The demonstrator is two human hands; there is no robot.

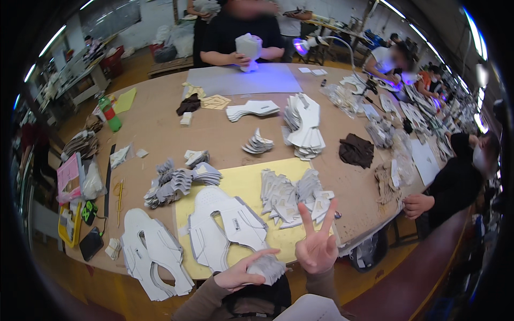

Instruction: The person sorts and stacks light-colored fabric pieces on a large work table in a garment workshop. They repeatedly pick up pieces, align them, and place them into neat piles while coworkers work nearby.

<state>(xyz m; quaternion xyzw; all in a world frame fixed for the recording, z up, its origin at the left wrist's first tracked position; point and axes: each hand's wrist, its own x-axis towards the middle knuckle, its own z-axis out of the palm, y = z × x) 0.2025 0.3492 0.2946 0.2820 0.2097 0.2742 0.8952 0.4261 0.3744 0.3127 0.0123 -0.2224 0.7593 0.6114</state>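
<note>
My left hand is closed round a small stack of grey-white cut pieces at the table's near edge. To its right, my right hand is raised, palm toward me, with two fingers stretched apart and the others folded; nothing shows in it. A stack of large white shoe-upper pieces with cut-out middles lies on the yellow sheet, just beyond my left hand. Past my right hand, several piles of small grey-white pieces rest on the same sheet.
Another white upper stack overhangs the near left edge, beside a phone and a yellow tray. A green bottle stands far left. Across the table a person holds white pieces under a lamp. Another person's hand is at right.
</note>
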